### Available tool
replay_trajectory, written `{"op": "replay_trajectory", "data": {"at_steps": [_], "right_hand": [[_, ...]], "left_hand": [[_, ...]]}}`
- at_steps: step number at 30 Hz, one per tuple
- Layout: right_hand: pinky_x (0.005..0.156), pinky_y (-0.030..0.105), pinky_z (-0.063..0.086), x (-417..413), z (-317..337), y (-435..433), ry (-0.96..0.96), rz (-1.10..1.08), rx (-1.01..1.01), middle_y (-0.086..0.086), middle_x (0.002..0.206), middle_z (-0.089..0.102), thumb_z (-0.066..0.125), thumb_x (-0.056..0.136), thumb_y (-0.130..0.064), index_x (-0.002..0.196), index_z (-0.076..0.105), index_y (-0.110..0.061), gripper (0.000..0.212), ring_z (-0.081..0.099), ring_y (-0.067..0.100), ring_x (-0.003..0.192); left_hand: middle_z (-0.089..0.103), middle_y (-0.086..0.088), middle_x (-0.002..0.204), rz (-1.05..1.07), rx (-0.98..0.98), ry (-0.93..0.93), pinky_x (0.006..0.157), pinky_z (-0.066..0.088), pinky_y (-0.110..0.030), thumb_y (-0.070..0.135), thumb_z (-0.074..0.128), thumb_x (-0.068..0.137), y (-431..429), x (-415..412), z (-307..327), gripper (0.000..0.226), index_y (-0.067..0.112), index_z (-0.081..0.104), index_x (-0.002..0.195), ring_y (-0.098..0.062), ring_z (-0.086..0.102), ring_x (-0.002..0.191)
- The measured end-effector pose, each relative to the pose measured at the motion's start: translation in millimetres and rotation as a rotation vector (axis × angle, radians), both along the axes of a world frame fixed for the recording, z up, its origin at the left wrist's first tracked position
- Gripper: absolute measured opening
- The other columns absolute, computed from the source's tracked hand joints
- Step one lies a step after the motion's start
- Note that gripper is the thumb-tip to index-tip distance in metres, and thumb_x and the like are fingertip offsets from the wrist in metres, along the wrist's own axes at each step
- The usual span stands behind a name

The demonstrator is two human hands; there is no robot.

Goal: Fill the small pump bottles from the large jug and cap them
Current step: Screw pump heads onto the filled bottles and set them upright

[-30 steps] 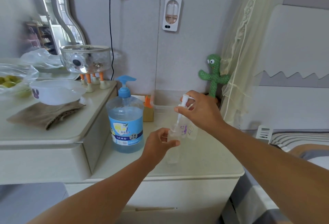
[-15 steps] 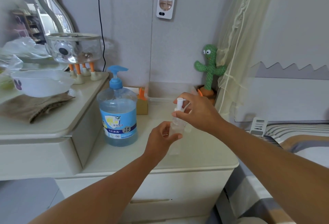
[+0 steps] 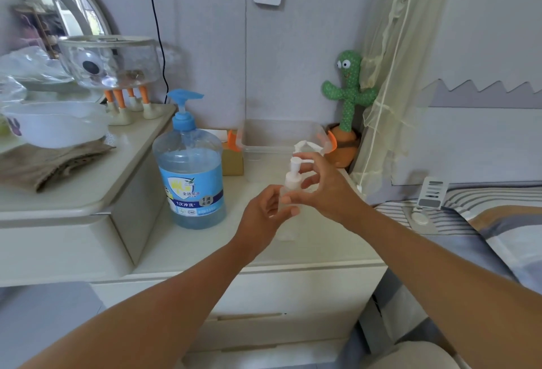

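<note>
A small clear pump bottle (image 3: 286, 222) stands on the white nightstand (image 3: 205, 248). My left hand (image 3: 265, 216) grips its body. My right hand (image 3: 325, 189) holds its white pump cap (image 3: 293, 175), which sits on the bottle's neck. Behind my right hand the white nozzle of a second pump bottle (image 3: 302, 144) shows, its body hidden. The large jug (image 3: 190, 175) of blue liquid, with a blue pump top, stands to the left on the nightstand, about two thirds full.
A clear plastic box (image 3: 278, 137) with orange clips sits at the back, a small cardboard box (image 3: 233, 160) beside it. A green cactus toy (image 3: 347, 110) stands at the back right. A higher dresser (image 3: 88, 192) with bowls is left; a bed (image 3: 484, 222) is right.
The pump cap, held above the bottle with its tube showing, has come down onto the neck. My left hand has stayed on the bottle. The camera has shifted.
</note>
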State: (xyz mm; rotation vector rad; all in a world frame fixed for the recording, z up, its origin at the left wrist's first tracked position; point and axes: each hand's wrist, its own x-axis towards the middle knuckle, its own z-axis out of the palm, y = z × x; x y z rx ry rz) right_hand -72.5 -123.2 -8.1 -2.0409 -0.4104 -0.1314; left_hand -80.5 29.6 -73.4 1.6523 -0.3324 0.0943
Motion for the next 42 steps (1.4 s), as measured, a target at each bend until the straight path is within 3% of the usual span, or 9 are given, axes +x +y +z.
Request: {"op": "replay_trajectory", "data": {"at_steps": [4,9,15,20,24,28,32,38,42], "right_hand": [[0.094,0.029,0.048,-1.1,1.8,-10.3,0.065,0.116,0.062,-0.011,0.115,0.067,0.075,0.080,-0.025,0.122,0.063,-0.027,0.044,0.058,0.009,0.090],[0.098,0.016,0.045,2.8,6.5,-12.0,0.062,0.205,0.096,-0.009,0.114,0.070,0.065,0.089,-0.017,0.117,0.068,-0.017,0.028,0.060,0.004,0.113],[0.082,0.036,0.051,4.8,-2.7,-0.2,-0.058,0.008,0.157,0.003,0.091,0.073,0.081,0.072,-0.023,0.093,0.073,-0.017,0.023,0.064,0.021,0.087],[0.065,0.029,0.049,0.7,-11.7,14.2,-0.184,-0.178,0.209,-0.002,0.073,0.062,0.088,0.062,-0.027,0.080,0.063,-0.013,0.034,0.055,0.010,0.067],[0.068,0.026,0.049,-3.3,-16.7,21.3,-0.148,-0.245,0.196,-0.003,0.084,0.063,0.086,0.064,-0.029,0.088,0.059,-0.017,0.038,0.056,0.014,0.075],[0.072,0.010,0.044,-0.2,-3.2,-0.7,-0.035,0.093,0.106,-0.012,0.111,0.067,0.078,0.077,-0.023,0.115,0.061,-0.021,0.042,0.059,0.000,0.105],[0.100,0.027,0.045,7.6,10.6,-18.1,0.087,0.313,0.022,-0.011,0.126,0.063,0.064,0.090,-0.020,0.122,0.063,-0.024,0.032,0.052,0.003,0.123],[0.102,0.024,0.045,14.4,13.3,-19.1,0.153,0.354,0.071,-0.001,0.119,0.069,0.062,0.090,-0.012,0.122,0.064,-0.014,0.032,0.058,0.007,0.118],[0.098,0.024,0.048,11.6,-0.2,-11.8,0.025,0.255,0.152,0.004,0.111,0.072,0.064,0.088,-0.007,0.120,0.066,-0.009,0.032,0.064,0.011,0.110]], "left_hand": [[0.070,-0.001,0.109,-0.038,0.006,0.017,0.092,0.052,-0.025,0.015,0.071,0.085,4.0,2.9,-1.1,0.030,0.014,0.059,0.113,-0.012,0.066,0.101],[0.070,0.001,0.110,-0.046,0.027,0.027,0.096,0.052,-0.032,0.016,0.071,0.084,6.4,6.1,-2.9,0.033,0.015,0.059,0.115,-0.013,0.066,0.102],[0.070,0.004,0.109,0.022,0.047,-0.020,0.090,0.053,-0.024,0.022,0.071,0.085,0.5,3.0,-5.4,0.034,0.017,0.059,0.115,-0.009,0.066,0.100],[0.068,0.008,0.110,0.061,0.073,-0.055,0.080,0.049,-0.010,0.023,0.071,0.085,-2.1,0.0,-4.0,0.037,0.019,0.058,0.119,0.001,0.064,0.098],[0.064,0.017,0.110,0.053,0.092,-0.047,0.082,0.048,-0.010,0.026,0.070,0.085,-1.3,-0.7,-2.3,0.034,0.027,0.055,0.116,0.005,0.061,0.101],[0.069,0.005,0.112,-0.052,0.070,0.001,0.093,0.051,-0.023,0.018,0.069,0.086,8.2,4.8,0.6,0.032,0.017,0.059,0.116,-0.008,0.064,0.105],[0.068,0.000,0.117,-0.177,0.052,0.078,0.089,0.051,-0.019,0.012,0.066,0.087,16.0,9.9,8.7,0.035,0.016,0.057,0.121,-0.010,0.065,0.107],[0.067,0.003,0.121,-0.254,0.075,0.115,0.096,0.050,-0.024,0.011,0.066,0.087,21.0,16.2,12.7,0.041,0.022,0.055,0.125,-0.011,0.063,0.112],[0.070,0.000,0.112,-0.107,0.057,0.060,0.090,0.053,-0.027,0.014,0.071,0.084,13.6,13.0,5.0,0.035,0.013,0.059,0.116,-0.012,0.066,0.103]]}}
